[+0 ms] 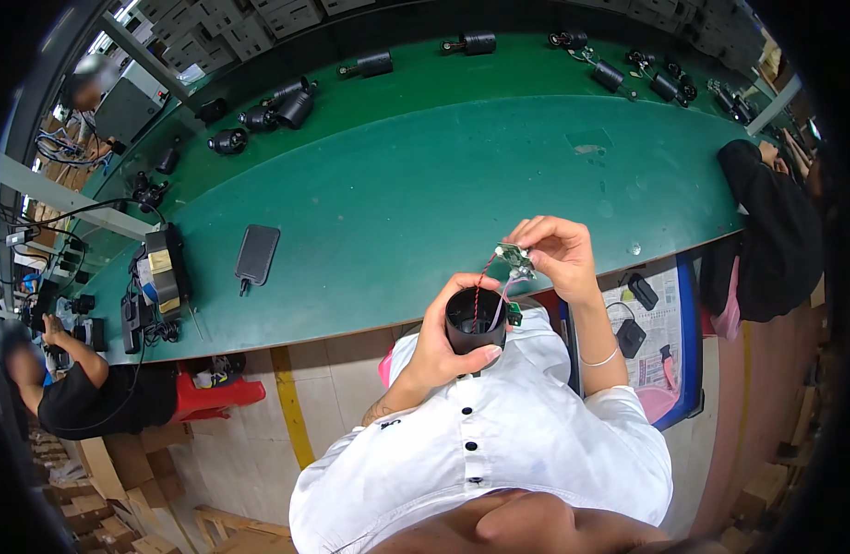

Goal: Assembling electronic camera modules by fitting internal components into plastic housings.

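Observation:
My left hand is wrapped round a black cylindrical housing, its open end facing up toward me. Between the thumb and fingers of my right hand is a small green circuit board, held just above and to the right of the housing. Twisted red and black wires and a pale wire run from the board down into the housing. A second small green board hangs by the housing's right rim. Both hands are at the near edge of the green table.
Several black cylindrical units line the far strip of the table. At left lie a black phone-like device and a tape dispenser. A blue-rimmed tray is at my right. Co-workers sit at both sides, one in a black sleeve.

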`<action>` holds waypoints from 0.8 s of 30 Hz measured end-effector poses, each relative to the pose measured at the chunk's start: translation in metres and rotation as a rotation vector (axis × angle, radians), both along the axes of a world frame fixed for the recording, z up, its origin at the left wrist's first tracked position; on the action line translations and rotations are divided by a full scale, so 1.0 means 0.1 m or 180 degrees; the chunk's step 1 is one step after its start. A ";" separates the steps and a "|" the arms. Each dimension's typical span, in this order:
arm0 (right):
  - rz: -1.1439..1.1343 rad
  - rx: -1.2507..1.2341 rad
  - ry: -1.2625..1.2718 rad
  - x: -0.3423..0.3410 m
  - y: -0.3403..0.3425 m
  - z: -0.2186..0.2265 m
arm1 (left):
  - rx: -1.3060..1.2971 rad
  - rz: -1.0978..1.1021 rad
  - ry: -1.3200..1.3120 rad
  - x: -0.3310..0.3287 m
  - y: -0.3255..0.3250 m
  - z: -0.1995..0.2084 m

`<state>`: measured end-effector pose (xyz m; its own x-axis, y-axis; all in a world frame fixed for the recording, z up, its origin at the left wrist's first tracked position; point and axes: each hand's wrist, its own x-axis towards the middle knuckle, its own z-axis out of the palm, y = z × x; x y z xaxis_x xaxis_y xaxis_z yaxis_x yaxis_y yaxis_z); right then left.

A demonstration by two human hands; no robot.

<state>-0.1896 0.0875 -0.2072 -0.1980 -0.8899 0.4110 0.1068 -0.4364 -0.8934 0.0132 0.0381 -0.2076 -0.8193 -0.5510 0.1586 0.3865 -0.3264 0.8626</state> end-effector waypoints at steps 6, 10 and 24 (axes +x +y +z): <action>-0.0816 -0.0154 0.2326 -0.07 0.01 0.20 | -0.0541 0.0342 -0.0866 0.09 0.01 0.04; -0.0491 0.0327 0.2909 -0.17 0.07 0.41 | -0.1266 0.0424 -0.1059 0.07 -0.04 -0.06; 0.1654 0.1965 0.0949 0.25 -0.37 -0.14 | -0.0735 -0.0093 0.0693 0.00 0.09 -0.09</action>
